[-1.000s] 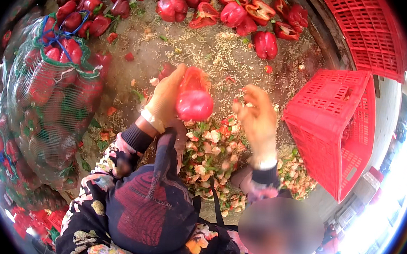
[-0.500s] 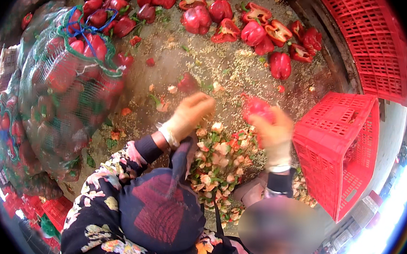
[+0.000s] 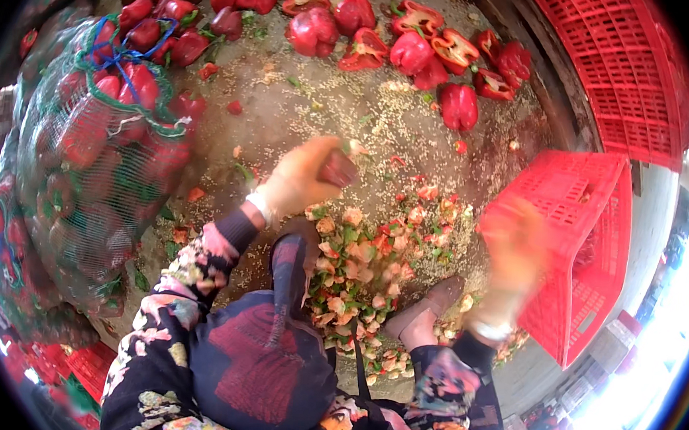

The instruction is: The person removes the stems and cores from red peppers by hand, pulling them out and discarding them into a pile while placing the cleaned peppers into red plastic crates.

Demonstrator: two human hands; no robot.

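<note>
While my left hand (image 3: 299,180) grips dark red pepper (image 3: 338,169) near frame centre, blurred right hand (image 3: 513,241) is well apart, right of centre; its hold unclear to me. Pepper probably light, firm, slick-skinned, bruisable; best gripped round sides.

A dark red pepper (image 3: 338,169) was held in the left hand (image 3: 298,176), partly hidden from view; whether it was whole or cut could not be told.

One left hand (image 3: 295,181), one right hand (image 3: 514,241), one blue-tied sack (image 3: 94,189), two right-side crates (image 3: 550,185), peppers (image 3: 457,108) beyond counting
</note>
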